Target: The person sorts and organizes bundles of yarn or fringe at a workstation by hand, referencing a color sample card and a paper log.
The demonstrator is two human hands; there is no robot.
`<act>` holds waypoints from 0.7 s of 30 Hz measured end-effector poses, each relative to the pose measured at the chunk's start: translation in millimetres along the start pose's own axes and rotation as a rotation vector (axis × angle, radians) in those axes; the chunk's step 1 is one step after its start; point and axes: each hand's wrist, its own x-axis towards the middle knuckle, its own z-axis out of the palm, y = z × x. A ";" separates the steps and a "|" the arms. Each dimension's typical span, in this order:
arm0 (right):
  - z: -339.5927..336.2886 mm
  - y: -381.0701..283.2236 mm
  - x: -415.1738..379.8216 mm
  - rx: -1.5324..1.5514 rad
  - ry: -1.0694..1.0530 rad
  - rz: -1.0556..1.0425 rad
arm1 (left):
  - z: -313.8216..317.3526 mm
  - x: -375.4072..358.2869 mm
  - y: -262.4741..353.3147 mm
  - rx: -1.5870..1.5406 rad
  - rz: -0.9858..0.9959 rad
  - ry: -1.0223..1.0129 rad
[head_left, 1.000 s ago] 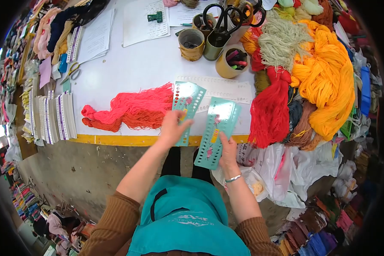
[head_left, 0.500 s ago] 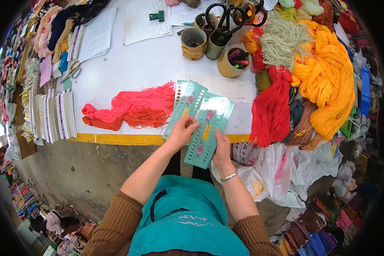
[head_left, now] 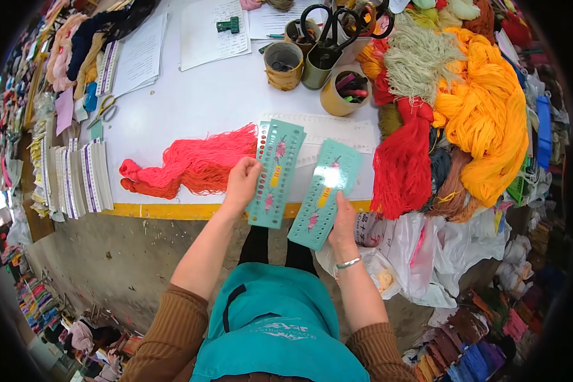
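Note:
My left hand [head_left: 243,181] is closed on the edge of a green thread card [head_left: 275,191], punched with rows of holes and printed with pink flowers and a yellow label. Part of another green card shows behind it. My right hand [head_left: 344,223] grips a second green thread card [head_left: 318,207] of the same pattern by its right edge, with the thumb on top. Both are held tilted over the table's yellow front edge, with a gap between them. A hank of pink and red thread [head_left: 200,159] lies just left of my left hand.
White punched cards [head_left: 337,130] lie behind the green ones. Cups [head_left: 283,67] with scissors and pens stand at the back. Orange yarn [head_left: 490,121] and a red hank [head_left: 404,165] fill the right side. Card stacks [head_left: 83,178] and yellow-handled scissors [head_left: 106,109] are on the left.
My hands have drawn apart. The left has gone left with its card, the right slightly right with the other, and the cards that overlapped now have a gap between them.

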 end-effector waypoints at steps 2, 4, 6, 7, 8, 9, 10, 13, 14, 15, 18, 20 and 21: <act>-1.6 -0.4 1.2 0.017 0.008 0.009 | 4.8 -2.4 6.5 0.336 0.245 0.153; 0.6 2.7 2.3 0.046 0.001 -0.015 | 14.3 -6.9 10.2 0.652 0.472 0.273; 5.3 6.5 2.9 0.037 -0.018 -0.014 | 32.6 -18.3 13.0 0.605 0.428 0.094; 8.5 9.2 3.0 0.029 -0.038 -0.014 | 44.5 -26.3 19.5 0.483 0.231 -0.018; 11.5 11.9 3.0 0.030 -0.039 -0.013 | 50.7 -31.6 24.6 0.485 0.231 -0.017; 13.9 14.1 2.6 0.004 -0.024 -0.023 | 55.8 -35.6 27.7 0.462 0.127 -0.067; 15.3 15.1 2.3 -0.023 -0.009 -0.035 | 58.4 -37.9 28.9 0.436 0.024 -0.117; 17.0 14.9 1.6 0.035 -0.005 -0.029 | 55.9 -26.7 5.1 0.269 0.032 -0.134; 16.8 13.4 1.1 0.035 -0.006 -0.029 | 52.4 -22.7 -0.8 0.195 -0.001 -0.159; 15.1 11.2 0.4 0.067 0.015 0.000 | 49.0 -20.6 2.2 0.195 -0.001 -0.158; 5.9 7.7 3.5 0.065 0.041 0.008 | 27.7 -6.6 16.3 0.199 -0.074 -0.128; -4.1 8.2 5.8 0.029 0.049 -0.012 | 11.7 2.4 28.6 0.355 -0.101 -0.197; -6.2 6.8 6.2 0.024 0.069 -0.006 | 14.3 -1.1 35.3 0.534 0.091 -0.038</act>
